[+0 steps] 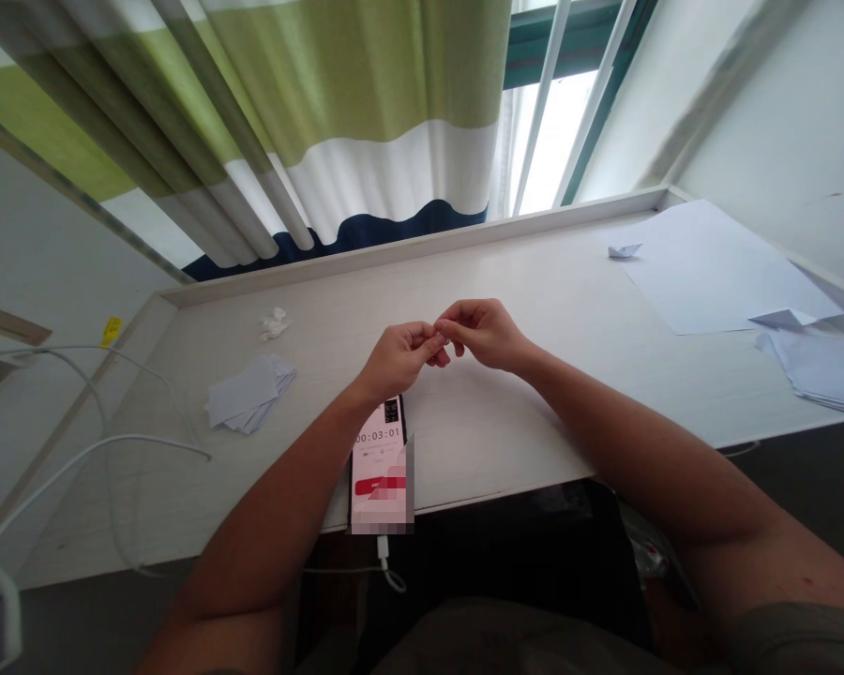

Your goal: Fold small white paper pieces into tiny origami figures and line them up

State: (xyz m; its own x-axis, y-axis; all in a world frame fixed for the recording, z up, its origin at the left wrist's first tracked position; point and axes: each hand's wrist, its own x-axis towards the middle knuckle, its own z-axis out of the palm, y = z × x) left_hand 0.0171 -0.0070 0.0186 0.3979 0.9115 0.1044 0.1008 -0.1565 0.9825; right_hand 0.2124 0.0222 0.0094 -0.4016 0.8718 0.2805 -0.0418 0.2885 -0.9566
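Cable [10, 609]: white, smooth, looped at the far left.
Tag [111, 330]: bright yellow, with dark marks on it.
Paper slips [249, 394]: a fanned, flat pile on the whitish desk [506, 441].
Crumpled tissue [274, 323]: white, soft, balled up behind the slips.
Curtain [366, 94]: pleated cloth in green, white and navy bands.
Phone [378, 459]: timer reads 00:03:01 above a red button; lower screen pixelated, white plug at its near end.
Left hand [398, 358]: just beyond the phone, fingers pinched narrow.
Right hand [487, 335]: likewise pinched, its fingertips meeting the left's; perhaps something tiny sits between them, but the fingers hide it.
Folded paper [625, 251]: small, angular, by the large sheet's left edge.
Large sheet [724, 272]: plain, smooth, white.
Paper stack [826, 370]: loose white layers, nearest the right edge.
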